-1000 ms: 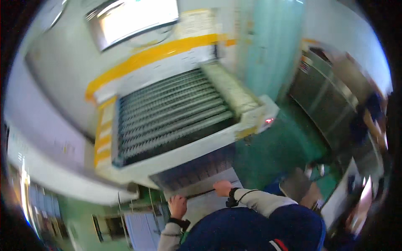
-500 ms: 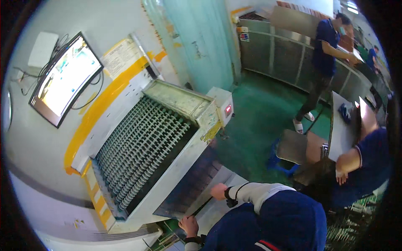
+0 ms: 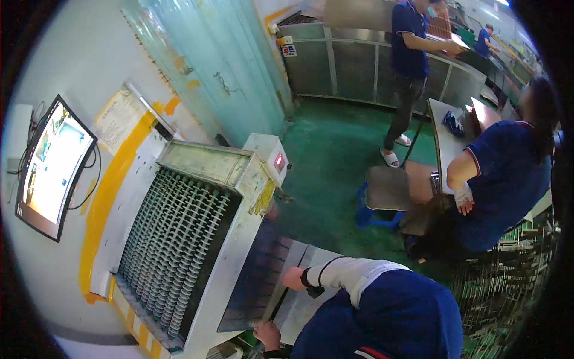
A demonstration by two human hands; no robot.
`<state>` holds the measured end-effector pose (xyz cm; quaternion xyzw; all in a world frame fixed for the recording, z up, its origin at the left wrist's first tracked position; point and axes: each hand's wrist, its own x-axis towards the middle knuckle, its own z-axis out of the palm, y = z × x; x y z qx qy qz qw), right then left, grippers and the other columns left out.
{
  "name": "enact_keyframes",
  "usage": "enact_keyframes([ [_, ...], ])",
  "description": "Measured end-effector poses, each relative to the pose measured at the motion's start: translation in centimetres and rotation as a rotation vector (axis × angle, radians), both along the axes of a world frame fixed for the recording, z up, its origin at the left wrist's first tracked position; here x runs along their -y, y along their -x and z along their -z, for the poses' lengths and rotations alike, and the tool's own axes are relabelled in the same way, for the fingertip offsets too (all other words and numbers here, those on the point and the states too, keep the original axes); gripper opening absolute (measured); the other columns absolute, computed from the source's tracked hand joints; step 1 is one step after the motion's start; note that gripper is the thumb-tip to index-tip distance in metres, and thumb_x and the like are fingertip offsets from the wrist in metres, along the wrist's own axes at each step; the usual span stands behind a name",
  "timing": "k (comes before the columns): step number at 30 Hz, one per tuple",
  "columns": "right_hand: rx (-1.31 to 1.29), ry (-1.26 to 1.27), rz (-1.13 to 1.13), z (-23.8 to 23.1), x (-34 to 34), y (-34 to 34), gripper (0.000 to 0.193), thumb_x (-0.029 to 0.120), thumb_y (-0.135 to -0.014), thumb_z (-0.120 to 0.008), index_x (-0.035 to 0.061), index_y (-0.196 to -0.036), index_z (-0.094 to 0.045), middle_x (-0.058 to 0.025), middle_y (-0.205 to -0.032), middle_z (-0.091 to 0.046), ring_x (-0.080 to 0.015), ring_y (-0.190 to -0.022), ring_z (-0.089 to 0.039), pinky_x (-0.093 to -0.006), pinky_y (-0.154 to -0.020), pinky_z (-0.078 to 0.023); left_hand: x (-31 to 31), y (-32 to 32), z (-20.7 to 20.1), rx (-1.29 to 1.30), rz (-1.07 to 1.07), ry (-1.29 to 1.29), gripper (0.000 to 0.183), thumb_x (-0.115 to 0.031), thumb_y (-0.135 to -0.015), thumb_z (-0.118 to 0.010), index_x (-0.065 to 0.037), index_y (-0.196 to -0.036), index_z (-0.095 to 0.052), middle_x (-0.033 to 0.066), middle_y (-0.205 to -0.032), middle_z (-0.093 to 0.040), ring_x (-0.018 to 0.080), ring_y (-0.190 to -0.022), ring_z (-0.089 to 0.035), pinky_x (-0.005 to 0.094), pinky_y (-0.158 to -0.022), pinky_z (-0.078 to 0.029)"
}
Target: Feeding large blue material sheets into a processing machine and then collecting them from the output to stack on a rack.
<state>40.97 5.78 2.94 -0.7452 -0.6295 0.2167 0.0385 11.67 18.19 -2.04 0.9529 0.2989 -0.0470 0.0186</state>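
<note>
A flat panel (image 3: 256, 280) with a dark brownish, streaked face and a paler strip along its near side lies against the front of a roller machine (image 3: 176, 248). My right hand (image 3: 293, 279), fingers curled, is closed at the panel's pale edge toward the far end. Lower down, my left hand (image 3: 268, 335) is closed at the near corner of the same edge. The fingertips of both are partly hidden. Under my right forearm lies a pale grey flat surface (image 3: 294, 308), with a dark narrow gap between it and the panel.
A control box (image 3: 267, 157) with a red display sits on the machine's far corner. A screen (image 3: 57, 167) hangs at left. To the right are a stool (image 3: 387, 188), a seated co-worker (image 3: 499, 173) at a table and a standing co-worker (image 3: 409, 66). Racks (image 3: 502, 281) stand at lower right.
My view has turned to the right, so the machine and screen sit farther left. Both hands stay at the panel's edge, and more of its pale strip shows.
</note>
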Motion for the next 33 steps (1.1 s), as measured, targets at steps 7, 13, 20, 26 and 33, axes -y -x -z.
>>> enact_keyframes([
  [7, 0.203, 0.045, -0.038, -3.0, -0.7, -1.9, 0.005, 0.017, -0.068, -0.067, 0.0132, -0.071, -0.068, -0.0050, -0.080, -0.066, -0.0232, -0.079, -0.061, -0.0378, -0.068, -0.042, -5.4, 4.0, 9.9, 0.274, -0.116, 0.405, 0.018, -0.026, -0.077, -0.060, -0.015, -0.086, -0.070, 0.0065, -0.097, -0.056, 0.0294, -0.094, -0.054, 0.0525, -0.084, -0.036],
  [13, 0.202, 0.050, 0.070, -0.1, 1.0, -2.3, 0.008, 0.018, -0.068, -0.066, 0.0140, -0.074, -0.068, -0.0031, -0.085, -0.065, -0.0222, -0.084, -0.061, -0.0375, -0.071, -0.040, -2.7, 0.3, 2.4, -0.009, 0.015, 0.119, 0.025, -0.033, -0.078, -0.060, -0.013, -0.093, -0.064, 0.0076, -0.100, -0.053, 0.0282, -0.090, -0.051, 0.0479, -0.075, -0.041],
  [20, 0.172, -0.003, 0.046, -1.8, 0.6, -1.9, 0.013, 0.020, -0.068, -0.067, 0.0135, -0.080, -0.067, -0.0029, -0.087, -0.065, -0.0210, -0.086, -0.061, -0.0371, -0.076, -0.039, -0.6, -1.0, -3.0, -0.110, -0.106, 0.106, 0.022, -0.028, -0.077, -0.063, -0.016, -0.094, -0.070, 0.0073, -0.107, -0.054, 0.0285, -0.106, -0.049, 0.0506, -0.084, -0.038],
  [26, 0.198, -0.047, 0.060, 0.1, 0.8, -1.7, 0.014, 0.019, -0.067, -0.067, 0.0143, -0.080, -0.065, -0.0021, -0.086, -0.063, -0.0203, -0.085, -0.060, -0.0375, -0.075, -0.038, -0.3, -1.2, -2.7, -0.142, -0.125, 0.147, 0.022, -0.028, -0.078, -0.063, -0.016, -0.094, -0.070, 0.0081, -0.110, -0.054, 0.0300, -0.110, -0.046, 0.0522, -0.085, -0.038],
  [33, 0.217, -0.093, 0.074, 0.5, 1.5, -1.3, 0.015, 0.017, -0.064, -0.066, 0.0148, -0.079, -0.064, -0.0015, -0.081, -0.061, -0.0202, -0.082, -0.059, -0.0381, -0.074, -0.038, 0.2, -1.4, -3.5, -0.139, -0.122, 0.153, 0.021, -0.031, -0.078, -0.063, -0.016, -0.091, -0.071, 0.0100, -0.109, -0.055, 0.0307, -0.110, -0.046, 0.0542, -0.085, -0.039],
])
